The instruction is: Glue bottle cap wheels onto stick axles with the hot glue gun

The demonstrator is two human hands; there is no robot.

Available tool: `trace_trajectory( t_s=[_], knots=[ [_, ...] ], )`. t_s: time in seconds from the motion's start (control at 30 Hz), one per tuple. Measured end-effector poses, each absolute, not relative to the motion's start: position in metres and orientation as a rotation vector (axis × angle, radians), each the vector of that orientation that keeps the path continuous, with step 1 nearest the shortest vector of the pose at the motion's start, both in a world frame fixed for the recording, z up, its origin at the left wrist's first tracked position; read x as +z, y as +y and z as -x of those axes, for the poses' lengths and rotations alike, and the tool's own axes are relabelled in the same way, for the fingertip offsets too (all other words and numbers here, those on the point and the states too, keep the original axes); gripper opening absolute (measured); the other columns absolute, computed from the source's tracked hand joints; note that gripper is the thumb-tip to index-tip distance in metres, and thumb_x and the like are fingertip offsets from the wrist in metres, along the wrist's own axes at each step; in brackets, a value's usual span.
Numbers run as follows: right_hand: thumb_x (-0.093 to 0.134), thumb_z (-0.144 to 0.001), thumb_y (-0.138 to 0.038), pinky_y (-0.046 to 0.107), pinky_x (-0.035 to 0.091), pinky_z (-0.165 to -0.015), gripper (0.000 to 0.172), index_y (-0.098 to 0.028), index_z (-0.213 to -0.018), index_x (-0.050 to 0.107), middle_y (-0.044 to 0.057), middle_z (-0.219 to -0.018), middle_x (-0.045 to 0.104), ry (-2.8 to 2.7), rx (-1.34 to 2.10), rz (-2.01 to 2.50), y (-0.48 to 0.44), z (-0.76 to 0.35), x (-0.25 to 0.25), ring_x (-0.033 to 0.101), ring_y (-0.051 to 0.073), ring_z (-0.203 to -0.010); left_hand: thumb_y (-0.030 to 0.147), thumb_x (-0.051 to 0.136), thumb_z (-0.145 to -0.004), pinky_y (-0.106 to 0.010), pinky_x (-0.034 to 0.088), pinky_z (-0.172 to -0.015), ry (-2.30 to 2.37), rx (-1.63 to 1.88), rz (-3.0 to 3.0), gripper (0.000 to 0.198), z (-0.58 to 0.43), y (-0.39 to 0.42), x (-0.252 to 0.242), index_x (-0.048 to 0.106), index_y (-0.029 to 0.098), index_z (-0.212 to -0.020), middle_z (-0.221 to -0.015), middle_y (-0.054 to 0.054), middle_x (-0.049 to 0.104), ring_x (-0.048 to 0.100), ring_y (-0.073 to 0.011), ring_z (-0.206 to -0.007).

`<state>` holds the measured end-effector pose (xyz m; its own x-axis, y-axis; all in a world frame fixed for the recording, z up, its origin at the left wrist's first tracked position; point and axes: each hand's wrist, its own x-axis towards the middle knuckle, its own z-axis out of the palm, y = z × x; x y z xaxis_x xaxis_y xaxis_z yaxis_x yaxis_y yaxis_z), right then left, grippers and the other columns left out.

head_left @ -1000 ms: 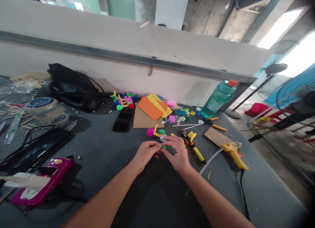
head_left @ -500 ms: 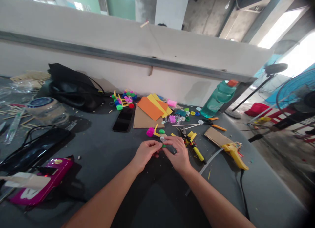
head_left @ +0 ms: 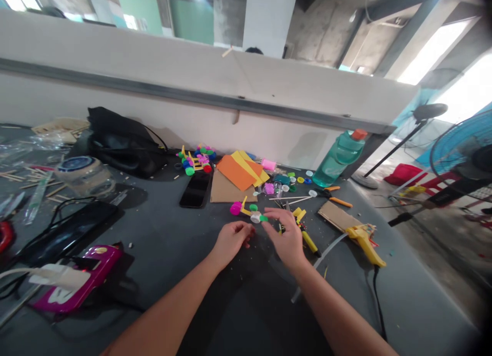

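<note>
My left hand [head_left: 230, 241] rests on the grey table [head_left: 165, 243] with its fingers curled in, and what they hold, if anything, is hidden. My right hand [head_left: 286, 236] hovers just to the right with fingers spread. Between and just beyond the fingertips lie a small white cap [head_left: 255, 218] and a green cap [head_left: 263, 218] on a stick. A pink cap on a yellow stick piece [head_left: 236, 208] lies a little farther back. Scissors and a yellow-handled tool [head_left: 309, 241] sit right of my right hand.
A yellow glue gun [head_left: 365, 239] with its cord lies at right by a cardboard strip [head_left: 336, 215]. Behind are orange and yellow sheets [head_left: 238, 170], a phone [head_left: 195, 190], a teal bottle [head_left: 336, 156], a black bag [head_left: 121, 143] and a pink device [head_left: 77, 276] at left.
My hands have drawn apart. The right hand has opened and lifted off the small caps, which now lie on the table. The view has tilted slightly.
</note>
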<state>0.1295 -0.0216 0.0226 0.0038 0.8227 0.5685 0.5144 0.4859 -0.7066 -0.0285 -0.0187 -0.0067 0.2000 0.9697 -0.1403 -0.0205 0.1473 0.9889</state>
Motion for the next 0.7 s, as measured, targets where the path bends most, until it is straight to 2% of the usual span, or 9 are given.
trace_trajectory(
  t_s=[0.13,0.27,0.43,0.5,0.6,0.7],
  knots=[
    [0.061,-0.076,-0.034,0.037,0.047,-0.08,0.022,-0.021,-0.093,0.065,0.007,-0.097,0.067,-1.376,0.575,1.229,-0.014,-0.144,0.039,0.06,0.022,-0.09,0.032,0.049,-0.08,-0.026,0.047,-0.055,1.264,0.912,-1.467,0.023,0.027,-0.023,-0.007,0.065,0.016,-0.084,-0.073,-0.003,0.061,0.056,-0.0136,-0.059],
    [0.065,-0.072,-0.037,0.029,0.047,-0.067,0.025,-0.019,-0.089,0.065,0.004,-0.082,0.066,-1.2,0.759,1.17,-0.001,-0.156,0.049,0.059,0.016,-0.073,0.023,0.051,-0.078,-0.029,0.046,-0.074,1.4,0.84,-1.929,0.018,0.033,-0.027,0.022,0.065,0.02,-0.088,-0.088,-0.004,0.065,0.061,-0.0185,-0.082],
    [0.071,-0.063,-0.037,0.026,0.044,-0.064,0.027,-0.018,-0.082,0.066,0.001,-0.073,0.064,-1.19,0.97,1.172,0.026,-0.154,0.043,0.056,0.014,-0.066,0.023,0.057,-0.075,-0.03,0.045,-0.075,1.547,0.658,-2.201,0.019,0.052,-0.01,0.055,0.063,0.021,-0.092,-0.096,-0.006,0.065,0.061,-0.022,-0.089],
    [0.072,-0.061,-0.039,0.026,0.044,-0.061,0.03,-0.018,-0.081,0.065,0.002,-0.072,0.065,-1.159,1.058,1.179,0.036,-0.149,0.037,0.056,0.014,-0.064,0.028,0.059,-0.074,-0.032,0.044,-0.076,1.649,0.621,-2.24,0.02,0.06,0.002,0.056,0.062,0.021,-0.093,-0.095,-0.007,0.065,0.061,-0.0241,-0.09],
    [0.07,-0.063,-0.04,0.027,0.045,-0.06,0.031,-0.017,-0.082,0.065,0.003,-0.073,0.066,-1.141,1.074,1.162,0.044,-0.142,0.027,0.058,0.015,-0.064,0.037,0.064,-0.071,-0.034,0.045,-0.077,1.763,0.641,-2.143,0.032,0.068,0.02,0.045,0.058,0.019,-0.097,-0.101,-0.009,0.064,0.06,-0.0265,-0.095],
    [0.068,-0.066,-0.038,0.027,0.046,-0.064,0.027,-0.018,-0.083,0.065,0.002,-0.075,0.066,-1.153,1.034,1.143,0.044,-0.141,0.014,0.058,0.016,-0.069,0.037,0.066,-0.07,-0.034,0.044,-0.084,1.663,0.742,-2.034,0.053,0.068,0.03,0.027,0.048,0.02,-0.117,-0.119,-0.01,0.058,0.056,-0.0259,-0.105]
  ],
)
